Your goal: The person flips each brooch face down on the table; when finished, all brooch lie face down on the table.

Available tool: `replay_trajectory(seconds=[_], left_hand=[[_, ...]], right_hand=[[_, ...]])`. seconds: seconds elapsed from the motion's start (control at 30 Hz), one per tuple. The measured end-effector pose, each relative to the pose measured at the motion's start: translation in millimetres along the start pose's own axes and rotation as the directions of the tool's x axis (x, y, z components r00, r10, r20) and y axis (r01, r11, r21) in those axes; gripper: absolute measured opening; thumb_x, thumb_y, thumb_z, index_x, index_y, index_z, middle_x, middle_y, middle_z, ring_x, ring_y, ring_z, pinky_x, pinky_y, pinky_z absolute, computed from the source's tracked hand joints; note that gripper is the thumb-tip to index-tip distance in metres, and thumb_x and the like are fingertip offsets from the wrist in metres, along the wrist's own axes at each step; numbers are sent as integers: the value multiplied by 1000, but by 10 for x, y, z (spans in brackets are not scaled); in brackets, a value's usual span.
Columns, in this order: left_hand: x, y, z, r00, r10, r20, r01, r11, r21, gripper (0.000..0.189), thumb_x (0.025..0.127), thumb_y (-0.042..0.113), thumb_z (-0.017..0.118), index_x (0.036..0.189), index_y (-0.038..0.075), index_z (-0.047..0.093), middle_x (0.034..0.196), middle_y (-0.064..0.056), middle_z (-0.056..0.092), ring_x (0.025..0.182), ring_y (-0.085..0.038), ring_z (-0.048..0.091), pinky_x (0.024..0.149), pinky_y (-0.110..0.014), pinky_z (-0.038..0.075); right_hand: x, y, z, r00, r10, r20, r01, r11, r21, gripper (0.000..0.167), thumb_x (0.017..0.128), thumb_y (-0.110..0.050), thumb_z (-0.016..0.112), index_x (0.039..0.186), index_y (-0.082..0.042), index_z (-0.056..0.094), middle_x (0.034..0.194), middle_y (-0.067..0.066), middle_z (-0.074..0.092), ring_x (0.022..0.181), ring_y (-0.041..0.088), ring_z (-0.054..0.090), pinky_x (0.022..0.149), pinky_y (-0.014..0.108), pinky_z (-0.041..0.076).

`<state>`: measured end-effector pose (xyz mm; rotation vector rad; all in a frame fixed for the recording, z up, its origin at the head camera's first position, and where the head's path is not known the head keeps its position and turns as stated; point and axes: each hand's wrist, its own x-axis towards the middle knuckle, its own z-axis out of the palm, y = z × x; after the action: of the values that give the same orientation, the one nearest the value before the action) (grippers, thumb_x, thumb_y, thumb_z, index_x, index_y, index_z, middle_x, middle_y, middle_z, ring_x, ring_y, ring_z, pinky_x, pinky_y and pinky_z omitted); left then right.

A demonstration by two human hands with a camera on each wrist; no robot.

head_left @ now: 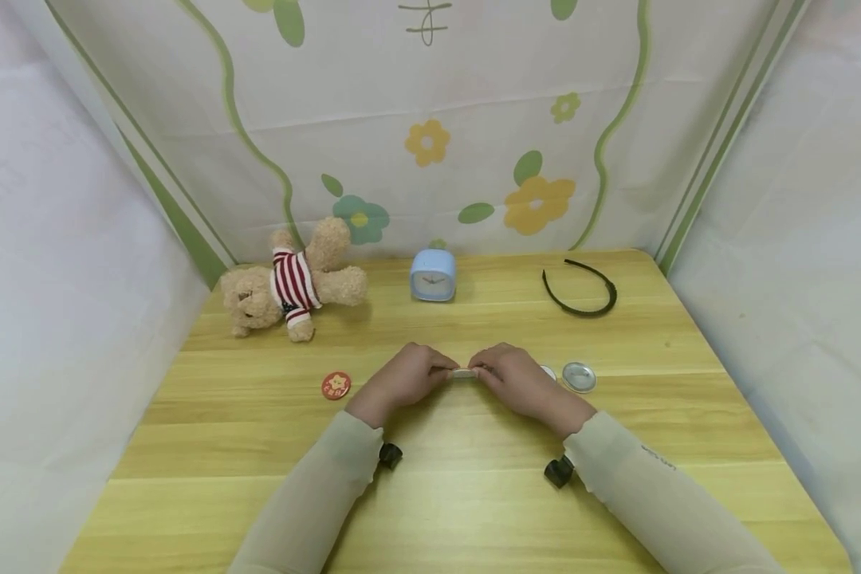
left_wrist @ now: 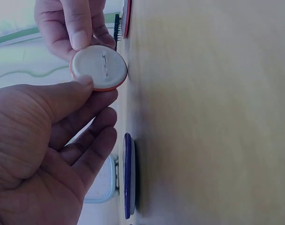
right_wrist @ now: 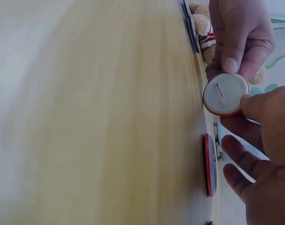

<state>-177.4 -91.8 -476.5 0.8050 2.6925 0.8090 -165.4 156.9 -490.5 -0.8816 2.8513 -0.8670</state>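
Note:
A round pin badge (head_left: 464, 373) is between both hands over the middle of the table. Its white back with a metal pin shows in the left wrist view, and an orange-red rim edges the badge (left_wrist: 88, 63). My left hand (head_left: 409, 376) pinches one side between thumb and fingers. The opposite side is pinched by my right hand (head_left: 516, 381). In the right wrist view the same badge (right_wrist: 231, 96) has its pin side toward the camera; its front is hidden. A red badge (head_left: 336, 385) with a yellow star-like figure lies left of my left hand.
Right of my right hand lies a silver-backed badge (head_left: 579, 377), with a white badge (head_left: 549, 372) partly hidden by the hand. Along the back are a teddy bear (head_left: 294, 283) in a striped top, a light blue alarm clock (head_left: 433, 276) and a black headband (head_left: 581, 309).

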Motion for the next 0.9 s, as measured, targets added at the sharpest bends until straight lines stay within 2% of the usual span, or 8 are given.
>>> replay_trajectory(seconds=[0.13, 0.27, 0.33, 0.7, 0.9], left_hand=[[26, 13, 24, 999, 0, -52, -1, 1000, -1, 18, 108, 16, 70, 122, 17, 83, 112, 1, 83, 102, -12, 77, 92, -34, 63], [43, 29, 52, 997, 6, -77, -7, 1000, -12, 13, 106, 13, 73, 118, 17, 76, 101, 1, 81, 92, -10, 74, 86, -33, 62], [47, 40, 60, 997, 5, -80, -6, 1000, -14, 14, 105, 11, 75, 117, 17, 74, 101, 1, 81, 92, -11, 74, 87, -33, 62], [56, 29, 111, 1000, -17, -18, 16, 999, -27, 20, 99, 14, 82, 117, 19, 74, 104, 7, 75, 96, -10, 68, 92, -34, 59], [48, 24, 108, 1000, -21, 0, 21, 1000, -16, 19, 99, 16, 83, 117, 18, 77, 111, 5, 77, 105, -13, 69, 101, -37, 58]], right_hand=[[8, -20, 6, 999, 30, -25, -29, 999, 29, 6, 107, -21, 72, 113, -23, 73, 111, -2, 77, 109, 22, 73, 93, 47, 61], [18, -6, 24, 999, 41, -20, -40, 999, 23, 9, 104, -17, 76, 108, -24, 72, 107, -5, 76, 107, 19, 73, 91, 45, 60], [19, 2, 28, 999, 42, -15, -42, 999, 22, 10, 103, -17, 77, 108, -24, 73, 107, -6, 76, 106, 18, 71, 90, 44, 59], [-8, 32, 28, 999, 31, 30, -33, 998, 60, 18, 98, -17, 84, 113, -22, 76, 105, -7, 75, 100, 15, 66, 89, 41, 55], [-23, 18, 5, 999, 3, 48, -5, 999, 53, 22, 97, -18, 85, 119, -20, 79, 112, -4, 76, 108, 17, 67, 95, 44, 57]])
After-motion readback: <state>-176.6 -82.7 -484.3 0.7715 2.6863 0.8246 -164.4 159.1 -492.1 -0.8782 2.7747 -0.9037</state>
